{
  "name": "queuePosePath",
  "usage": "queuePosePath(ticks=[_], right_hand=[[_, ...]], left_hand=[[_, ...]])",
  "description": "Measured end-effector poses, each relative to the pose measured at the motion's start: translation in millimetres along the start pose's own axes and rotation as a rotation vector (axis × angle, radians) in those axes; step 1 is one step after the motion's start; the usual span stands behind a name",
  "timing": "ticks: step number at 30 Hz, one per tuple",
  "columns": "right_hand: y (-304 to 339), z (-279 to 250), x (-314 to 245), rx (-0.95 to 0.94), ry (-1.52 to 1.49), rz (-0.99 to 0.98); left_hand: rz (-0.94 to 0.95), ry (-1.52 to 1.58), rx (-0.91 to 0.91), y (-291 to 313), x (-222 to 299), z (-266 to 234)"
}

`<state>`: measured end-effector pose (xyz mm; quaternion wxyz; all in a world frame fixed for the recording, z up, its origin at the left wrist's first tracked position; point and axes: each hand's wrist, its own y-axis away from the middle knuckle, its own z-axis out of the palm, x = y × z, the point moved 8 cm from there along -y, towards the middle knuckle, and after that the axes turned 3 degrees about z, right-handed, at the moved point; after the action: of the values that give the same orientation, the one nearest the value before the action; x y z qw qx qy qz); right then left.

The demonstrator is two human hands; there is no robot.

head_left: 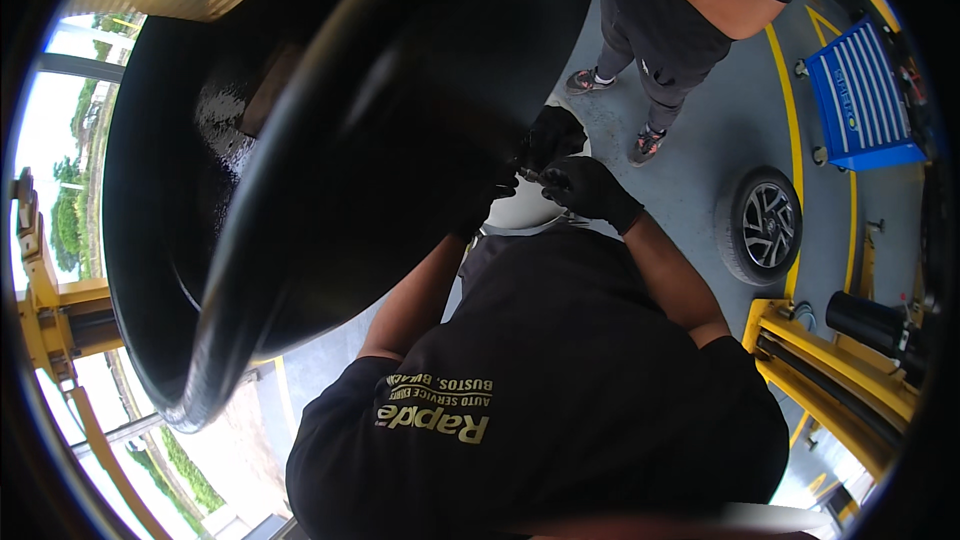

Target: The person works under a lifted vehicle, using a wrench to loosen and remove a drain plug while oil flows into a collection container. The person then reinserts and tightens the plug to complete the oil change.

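My black-gloved right hand (597, 192) is closed, its fingertips pinching a small, thin, metallic-looking piece (532, 176) too small to name. Close by on the left, my gloved left hand (503, 186) has its fingers bent toward the same piece. The dark curved wheel arch (330, 130) hides much of that hand, so what it grips cannot be made out. Just beyond both hands is a crumpled black thing (556, 136), perhaps cloth or a glove. Below them shows a white rounded object (524, 208), partly covered by my hands and shirt.
The wheel arch fills the upper left. Another person (670, 30) stands ahead on the grey floor. To the right are an alloy wheel with tyre (765, 225), a blue tool cabinet (865, 100) on castors and a yellow lift arm (830, 360). A yellow lift post (75, 320) stands at left.
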<state>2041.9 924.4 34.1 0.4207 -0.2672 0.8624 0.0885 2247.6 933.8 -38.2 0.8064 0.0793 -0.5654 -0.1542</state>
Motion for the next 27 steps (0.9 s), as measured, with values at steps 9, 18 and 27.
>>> queuePosePath(ticks=[9, 18, 27], right_hand=[[50.5, 7.5, 64.3, 0.015, 0.043, 0.235], [163.2, -25.9, 113.1, 0.252, -0.049, 0.445], [199.7, -105.4, 66.0, 0.723, -0.443, 0.481]], left_hand=[[0.039, -1.173, 0.611, -102.0, 30.4, -121.9], [0.320, -1.090, 0.427, -134.8, -6.0, -170.2], [-0.061, 0.423, 0.539, -37.1, -53.6, -191.7]])
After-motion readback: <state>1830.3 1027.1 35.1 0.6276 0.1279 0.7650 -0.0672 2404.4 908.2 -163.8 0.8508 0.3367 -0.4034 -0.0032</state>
